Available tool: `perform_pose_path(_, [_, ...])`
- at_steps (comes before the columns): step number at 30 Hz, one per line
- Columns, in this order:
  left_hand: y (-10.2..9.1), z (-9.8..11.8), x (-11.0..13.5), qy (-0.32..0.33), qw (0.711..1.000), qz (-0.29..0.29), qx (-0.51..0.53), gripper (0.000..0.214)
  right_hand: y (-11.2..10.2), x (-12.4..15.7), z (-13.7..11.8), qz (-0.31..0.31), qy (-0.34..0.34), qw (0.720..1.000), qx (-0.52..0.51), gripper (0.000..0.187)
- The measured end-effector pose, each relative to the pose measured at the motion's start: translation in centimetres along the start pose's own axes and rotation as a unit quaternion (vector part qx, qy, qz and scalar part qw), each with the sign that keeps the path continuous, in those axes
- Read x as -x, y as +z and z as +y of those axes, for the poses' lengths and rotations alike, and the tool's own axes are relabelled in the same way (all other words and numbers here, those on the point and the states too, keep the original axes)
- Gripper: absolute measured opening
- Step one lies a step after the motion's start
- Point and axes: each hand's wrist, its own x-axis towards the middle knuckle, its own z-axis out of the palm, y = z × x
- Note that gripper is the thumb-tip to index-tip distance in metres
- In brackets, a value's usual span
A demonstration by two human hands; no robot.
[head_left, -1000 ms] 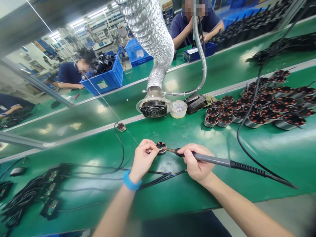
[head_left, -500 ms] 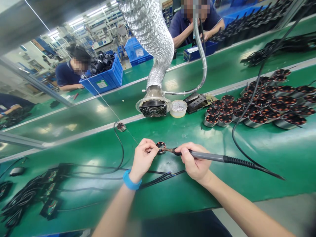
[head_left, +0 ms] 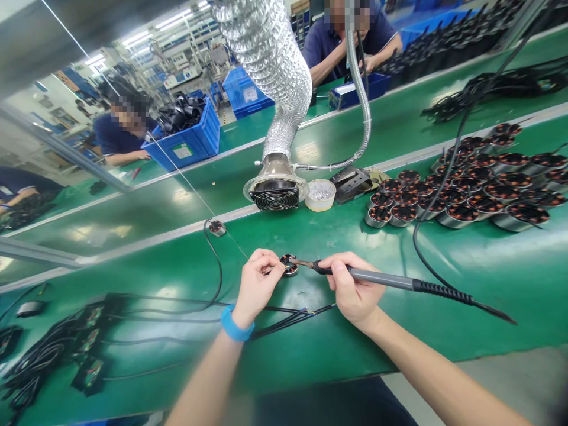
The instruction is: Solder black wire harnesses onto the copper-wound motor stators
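My right hand (head_left: 355, 287) is closed round the grey handle of a soldering iron (head_left: 384, 278). Its brown tip reaches the upper right part of a small round motor stator (head_left: 290, 269) in a metal ring, with copper windings inside. At the ring's left edge, my left hand (head_left: 261, 281) is pinched on thin wire; the fingers partly hide it. A fine strand of solder wire (head_left: 190, 186) runs down from the upper left to this hand. Under my left wrist, black cables (head_left: 284, 319) with bare coloured ends lie on the green bench.
A fume duct (head_left: 277, 127) with a fan grille hangs ahead, beside a round white tub (head_left: 320, 195) and a black metal stand (head_left: 352, 184). Many stators (head_left: 461, 216) stand at right. Cables with boards (head_left: 89, 337) lie at left. Co-workers sit across the bench near a blue crate (head_left: 189, 139).
My right hand has moved slightly right, and the iron's tip has lifted from the stator's middle toward its upper rim. My left hand and the stator stay put.
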Motion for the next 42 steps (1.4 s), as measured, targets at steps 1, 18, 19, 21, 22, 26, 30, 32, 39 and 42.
perform_pose_path(1, [0.0, 0.0, 0.0, 0.0, 1.0, 0.001, 0.0, 0.016, 0.0, 0.0, -0.1, -0.007, -0.005, 1.0, 0.008, 0.021])
perform_pose_path(18, [0.0, 0.0, -0.2, 0.033, 0.999, 0.007, -0.023, 0.015, 1.4, -1.0, 0.5, -0.161, -0.109, 0.979, 0.057, 0.028])
perform_pose_path(19, [0.0, 0.0, -0.1, 0.037, 0.999, 0.009, -0.027, 0.015, 1.5, -0.9, 0.7, -0.168, -0.106, 0.978, 0.06, 0.03])
perform_pose_path(21, [0.0, 0.0, 0.0, 0.044, 0.998, 0.015, -0.035, 0.015, 1.7, -0.9, 1.0, -0.184, -0.097, 0.977, 0.055, 0.035])
perform_pose_path(22, [0.1, 0.1, 0.1, 0.048, 0.998, 0.018, -0.04, 0.014, 1.8, -0.9, 1.2, -0.192, -0.093, 0.976, 0.049, 0.037])
perform_pose_path(26, [0.1, 0.4, 0.5, 0.059, 0.996, 0.026, -0.062, 0.012, 2.1, -0.9, 1.7, -0.23, -0.083, 0.969, 0.038, 0.044])
perform_pose_path(30, [0.3, 0.4, 0.8, 0.066, 0.995, 0.023, -0.067, 0.009, 2.6, -0.8, 2.3, -0.243, -0.097, 0.964, 0.044, 0.047])
perform_pose_path(32, [0.2, 0.4, 0.9, 0.073, 0.994, 0.025, -0.077, 0.004, 2.8, -0.7, 2.4, -0.239, -0.107, 0.964, 0.045, 0.046])
perform_pose_path(39, [-1.0, 0.6, 0.6, 0.157, 0.977, -0.007, -0.143, 0.005, 2.4, -1.0, 2.0, -0.219, -0.114, 0.968, 0.048, 0.042])
perform_pose_path(42, [-1.4, 0.6, 0.4, 0.188, 0.968, -0.017, -0.164, 0.011, 2.0, -1.1, 1.6, -0.213, -0.112, 0.969, 0.05, 0.039])
